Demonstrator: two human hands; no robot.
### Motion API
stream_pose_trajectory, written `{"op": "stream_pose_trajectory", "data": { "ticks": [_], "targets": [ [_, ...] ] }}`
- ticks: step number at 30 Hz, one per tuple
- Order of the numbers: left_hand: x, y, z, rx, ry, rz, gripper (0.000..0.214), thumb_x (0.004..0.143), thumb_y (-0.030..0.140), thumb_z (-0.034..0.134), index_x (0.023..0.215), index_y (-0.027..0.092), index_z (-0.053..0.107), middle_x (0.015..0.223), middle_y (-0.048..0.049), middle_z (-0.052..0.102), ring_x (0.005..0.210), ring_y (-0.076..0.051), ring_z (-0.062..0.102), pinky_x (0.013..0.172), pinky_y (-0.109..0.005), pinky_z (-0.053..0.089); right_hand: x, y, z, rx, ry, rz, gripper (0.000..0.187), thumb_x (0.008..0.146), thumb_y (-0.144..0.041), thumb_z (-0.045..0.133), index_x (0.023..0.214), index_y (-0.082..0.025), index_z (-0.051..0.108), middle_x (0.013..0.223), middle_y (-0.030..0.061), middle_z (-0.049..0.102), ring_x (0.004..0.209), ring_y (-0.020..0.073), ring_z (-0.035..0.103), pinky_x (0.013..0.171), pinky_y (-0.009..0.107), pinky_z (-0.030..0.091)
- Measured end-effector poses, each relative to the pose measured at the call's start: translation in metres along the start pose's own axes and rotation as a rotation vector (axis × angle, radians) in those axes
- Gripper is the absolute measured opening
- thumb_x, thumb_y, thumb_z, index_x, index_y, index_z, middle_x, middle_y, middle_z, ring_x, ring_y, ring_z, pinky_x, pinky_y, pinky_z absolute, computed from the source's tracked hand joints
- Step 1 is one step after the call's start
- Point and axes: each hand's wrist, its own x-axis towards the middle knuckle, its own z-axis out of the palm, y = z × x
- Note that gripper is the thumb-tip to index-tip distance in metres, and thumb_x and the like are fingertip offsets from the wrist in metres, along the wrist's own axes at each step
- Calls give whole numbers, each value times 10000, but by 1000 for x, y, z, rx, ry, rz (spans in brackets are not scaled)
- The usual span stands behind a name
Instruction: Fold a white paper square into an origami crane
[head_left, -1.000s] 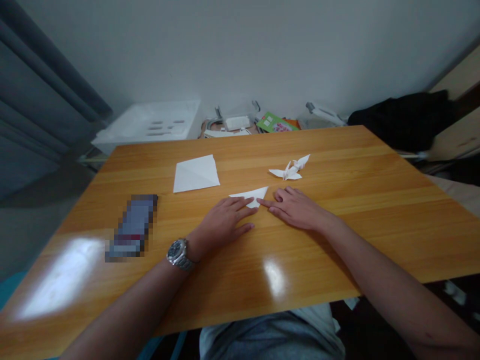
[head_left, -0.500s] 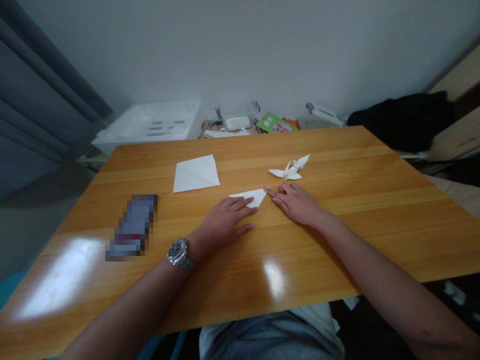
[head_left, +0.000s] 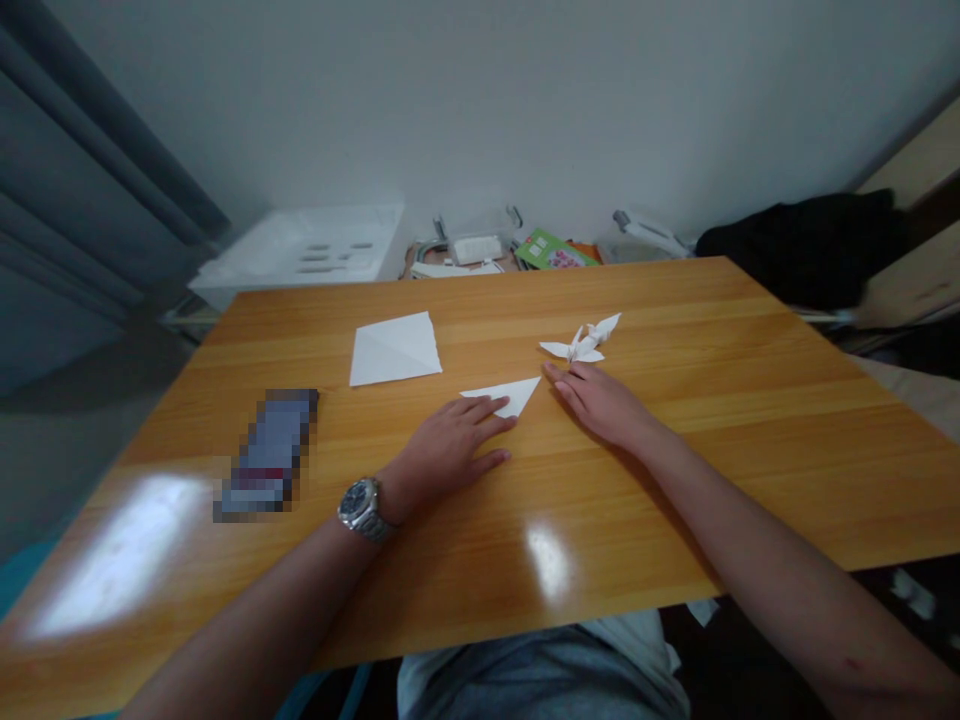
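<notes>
A white folded paper triangle point(head_left: 519, 394) lies flat on the wooden table point(head_left: 645, 520). My left hand point(head_left: 454, 440), with a metal watch point(head_left: 363, 508) on its wrist, rests over the triangle's left part, fingers spread and pressing it down. Just right of the paper's tip, apart from it, my right hand point(head_left: 596, 398) lies on the table with its fingers stretched forward and nothing held. Folded white paper cranes point(head_left: 581, 345) sit just beyond that hand; how many I cannot tell. A creased white paper sheet point(head_left: 396, 350) lies behind my left hand.
A blurred-out phone point(head_left: 268, 455) lies on the table at left. Behind the far edge are a white foam tray point(head_left: 315, 240), a green booklet point(head_left: 553, 250) and assorted items. Black cloth point(head_left: 802, 245) is heaped at the back right.
My right hand has moved slightly right, off the triangle's right tip, which now shows. My left hand stays on the paper.
</notes>
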Motion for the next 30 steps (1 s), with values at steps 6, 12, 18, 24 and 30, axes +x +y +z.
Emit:
{"op": "stream_pose_trajectory", "data": {
  "ticks": [6,12,18,24,30],
  "targets": [
    [1,1,0,10,11,1,507,1026,545,443,1451,286,540,1586,-60,454,1411,-281,474,1190,-472,363,-2,-2,-7,59,-14,-50,488,1078,-400,330,1481,-232,548,1111,127,624,1013,269,607,920,435,514],
    [2,4,1,25,28,6,491,1027,518,459,1439,265,546,1562,-67,482,1397,-282,486,1175,-459,384,-2,-8,-9,103,-62,-173,433,1069,-396,377,1397,-276,633,1087,114,591,998,257,575,941,447,496],
    [2,4,2,44,23,-8,586,1020,539,464,1521,235,450,1564,-70,483,1396,-281,483,1182,-454,378,-2,-8,-8,91,-73,-175,432,1064,-397,390,1380,-263,652,1058,113,563,983,258,551,942,448,481],
    [1,5,1,63,9,-22,593,1023,541,458,1531,236,442,1578,-63,468,1412,-285,468,1193,-456,372,-3,-11,-14,95,-143,-234,454,1069,-432,383,1485,-334,540,1075,95,548,967,237,530,907,405,467],
    [1,5,0,48,12,-19,583,1018,522,480,1534,253,438,1587,-55,456,1429,-270,457,1205,-434,367,-3,-15,-17,-11,-229,-278,473,1067,-474,382,1520,-375,472,1012,81,541,915,231,493,839,377,430]
  ]
}}
